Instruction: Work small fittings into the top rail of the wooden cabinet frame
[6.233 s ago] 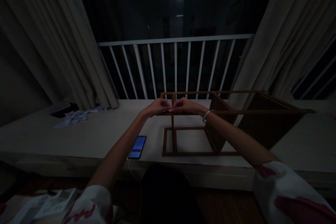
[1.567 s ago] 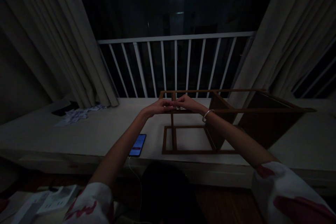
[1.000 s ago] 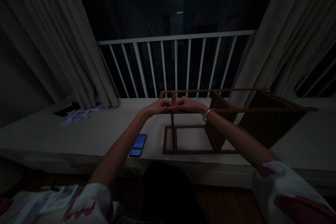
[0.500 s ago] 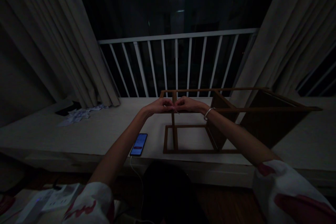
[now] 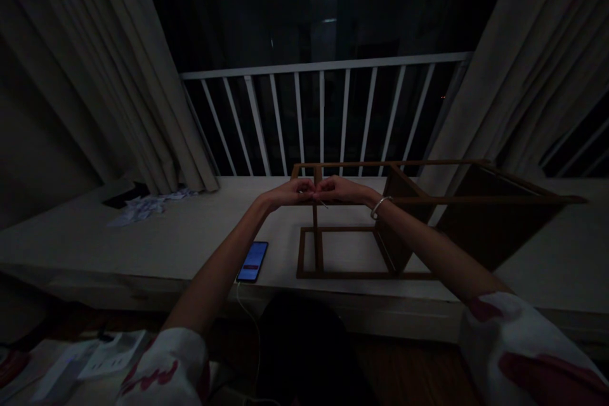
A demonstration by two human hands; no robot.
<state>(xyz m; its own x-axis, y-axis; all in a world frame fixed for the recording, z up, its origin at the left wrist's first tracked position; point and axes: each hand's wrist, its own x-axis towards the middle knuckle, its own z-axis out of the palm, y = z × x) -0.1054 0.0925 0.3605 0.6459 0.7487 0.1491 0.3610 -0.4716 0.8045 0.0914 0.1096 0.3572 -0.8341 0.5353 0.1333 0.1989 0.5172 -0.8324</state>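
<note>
A brown wooden frame (image 5: 352,274), a piece of furniture lying on its side, rests on a pale ledge (image 5: 166,247). My left hand (image 5: 291,193) and my right hand (image 5: 339,189) meet, fingers curled, at the top of the frame's upright bar. Between the fingertips shows a thin light sliver (image 5: 323,204), perhaps a small tool or fastener; the dim light hides what it is. A silver bangle (image 5: 378,206) circles my right wrist.
A lit phone (image 5: 252,261) with a cable lies on the ledge near my left forearm. Crumpled papers (image 5: 143,208) sit at the left by the curtain. A white railing (image 5: 323,120) stands behind. Printed sheets (image 5: 95,358) lie at the lower left.
Both hands have stayed pinched together at the frame's upright bar. A thin light sliver shows under the fingertips in the last two frames. The view has shifted slightly.
</note>
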